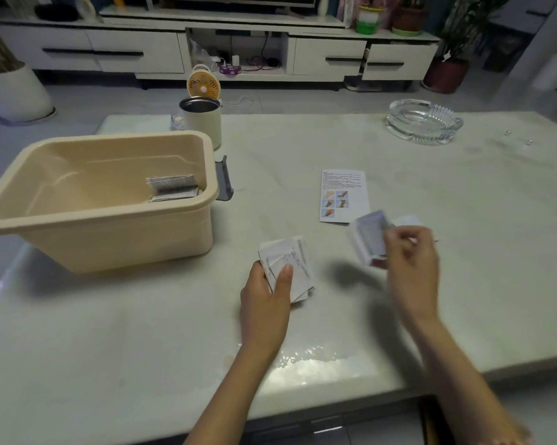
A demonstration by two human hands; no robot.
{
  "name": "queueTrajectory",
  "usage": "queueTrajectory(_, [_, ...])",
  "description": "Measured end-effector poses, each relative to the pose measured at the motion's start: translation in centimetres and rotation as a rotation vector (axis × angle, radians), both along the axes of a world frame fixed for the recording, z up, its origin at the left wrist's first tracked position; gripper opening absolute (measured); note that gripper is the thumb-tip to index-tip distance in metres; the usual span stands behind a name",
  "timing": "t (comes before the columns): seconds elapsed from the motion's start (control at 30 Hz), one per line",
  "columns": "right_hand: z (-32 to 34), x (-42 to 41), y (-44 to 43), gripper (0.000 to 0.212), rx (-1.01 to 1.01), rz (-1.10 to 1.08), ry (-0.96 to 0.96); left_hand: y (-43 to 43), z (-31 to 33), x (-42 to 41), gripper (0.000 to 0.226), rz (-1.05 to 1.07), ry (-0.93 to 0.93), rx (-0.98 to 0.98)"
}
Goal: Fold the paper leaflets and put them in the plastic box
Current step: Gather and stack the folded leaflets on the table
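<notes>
My left hand [265,295] grips folded leaflets [288,268] for the box [110,229]; my right hand [410,261] pinches another leaflet [368,239], blurry.

Beige plastic box [110,232] at left, pale marbled worktop [302,155], white leaflet [344,195] with blue and tan pictures, cream mug [203,122], orange fan [204,82] far behind.

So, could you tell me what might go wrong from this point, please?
1. The left hand holds a small stack of folded leaflets that fans out at its lower edge; some could slip out on the way to the plastic box.
2. The leaflet in the right hand is blurred, so its fold may be loose and spring open.
3. The flat leaflet on the table is still unfolded and might be overlooked.
</notes>
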State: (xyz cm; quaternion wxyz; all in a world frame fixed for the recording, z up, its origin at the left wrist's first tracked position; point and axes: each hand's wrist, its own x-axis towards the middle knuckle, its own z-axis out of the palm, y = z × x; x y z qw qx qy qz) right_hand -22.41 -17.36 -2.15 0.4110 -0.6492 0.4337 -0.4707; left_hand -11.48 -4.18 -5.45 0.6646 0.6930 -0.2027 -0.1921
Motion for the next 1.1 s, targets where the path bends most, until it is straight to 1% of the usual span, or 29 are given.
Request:
queueTrajectory(0.03, [-0.6, 1.1, 2.5, 0.017, -0.019, 0.07, 0.034, 0.0, 0.0, 0.0, 0.013, 0.008, -0.012, 0.017])
queueTrajectory(0.13, [-2.7, 3.6, 8.0, 0.003, -0.194, 0.198, 0.213, 0.1, 0.0, 0.0, 0.013, 0.04, -0.015, 0.046])
queueTrajectory(0.2, [-3.7, 4.3, 9.5, 0.019, -0.373, 0.229, 0.338, 0.3, -0.1, 0.2, 0.016, 0.074, 0.013, 0.047])
queueTrajectory(0.23, [-4.0, 4.5, 9.8, 0.023, -0.434, 0.243, 0.372, 0.4, -0.1, 0.3, 0.019, 0.084, 0.037, 0.035])
queueTrajectory(0.33, [-3.8, 4.4, 10.0, 0.03, -0.313, 0.297, 0.284, 0.4, -0.1, 0.5, 0.02, 0.094, 0.087, 0.011])
queueTrajectory(0.37, [-3.8, 4.3, 9.8, 0.03, -0.258, 0.299, 0.243, 0.4, 0.0, 0.5, 0.02, 0.088, 0.091, 0.004])
queueTrajectory(0.43, [-3.8, 4.1, 9.3, 0.013, -0.209, 0.272, 0.195, 0.5, 0.1, 0.4, 0.017, 0.059, 0.088, -0.026])
queueTrajectory(0.47, [-3.8, 4.1, 9.1, 0.009, -0.175, 0.258, 0.166, 0.5, 0.0, 0.4, 0.014, 0.048, 0.084, -0.039])
queueTrajectory(0.53, [-3.6, 4.0, 8.6, 0.023, -0.086, 0.233, 0.107, 0.6, 0.1, 0.3, 0.01, 0.027, 0.088, -0.059])
queueTrajectory(0.63, [-3.0, 4.0, 8.3, 0.026, 0.057, 0.215, -0.036, 0.7, 0.1, 0.3, 0.012, 0.001, 0.111, -0.081])
queueTrajectory(0.7, [-2.8, 4.2, 8.5, 0.022, 0.038, 0.2, -0.046, 0.7, 0.3, 0.3, 0.012, -0.022, 0.123, -0.086])
queueTrajectory(0.83, [-3.6, 4.9, 8.8, 0.018, -0.048, 0.158, 0.055, 0.6, 0.1, 0.2, 0.012, -0.097, 0.118, -0.072])
queueTrajectory(0.93, [-3.9, 4.9, 8.7, 0.011, -0.059, 0.157, 0.062, 0.6, -0.1, 0.1, 0.036, -0.164, 0.048, -0.02])
queueTrajectory(0.97, [-3.9, 4.9, 8.6, 0.011, -0.076, 0.191, 0.073, 0.6, 0.0, 0.1, 0.034, -0.174, 0.024, 0.01])
queueTrajectory(1.03, [-3.3, 4.4, 7.6, 0.011, -0.139, 0.273, 0.122, 0.6, 0.3, 0.1, 0.012, -0.162, 0.009, 0.037])
queueTrajectory(1.07, [-2.9, 3.9, 6.3, 0.012, -0.185, 0.271, 0.147, 0.6, 0.5, 0.1, 0.011, -0.144, 0.004, 0.036])
queueTrajectory(1.1, [-2.5, 3.1, 4.4, 0.012, -0.227, 0.216, 0.168, 0.6, 0.7, 0.0, 0.014, -0.142, 0.003, 0.032])
